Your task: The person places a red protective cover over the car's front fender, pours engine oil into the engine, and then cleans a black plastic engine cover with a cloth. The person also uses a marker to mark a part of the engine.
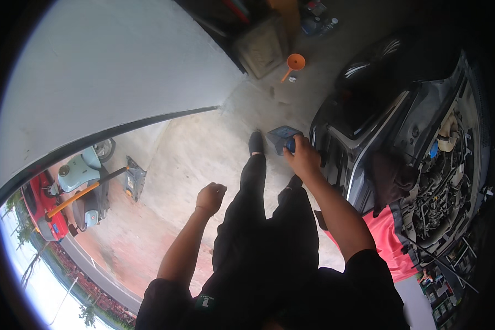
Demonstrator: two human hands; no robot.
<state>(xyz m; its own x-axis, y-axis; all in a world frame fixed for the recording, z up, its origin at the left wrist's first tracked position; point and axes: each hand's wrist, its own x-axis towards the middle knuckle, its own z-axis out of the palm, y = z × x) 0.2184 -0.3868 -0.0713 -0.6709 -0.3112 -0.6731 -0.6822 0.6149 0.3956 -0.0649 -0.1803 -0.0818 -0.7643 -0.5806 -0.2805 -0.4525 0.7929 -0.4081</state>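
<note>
My right hand [305,158] is closed round the top of a dark grey-blue container [284,132], which looks like a plastic jug with a blue cap [290,144]. The hand covers part of it, and it hangs above the floor beside the front of a dark car [363,124]. My left hand [210,198] hovers over the floor to the left of my legs, its fingers curled in. Whether anything lies inside those fingers is hidden.
The car's hood is up over the engine bay [437,192], with a dark cloth [390,179] and a red cover [388,236] at its edge. An orange funnel [295,62] lies ahead. At left stand a floor jack [135,179] and a pale blue scooter [80,173].
</note>
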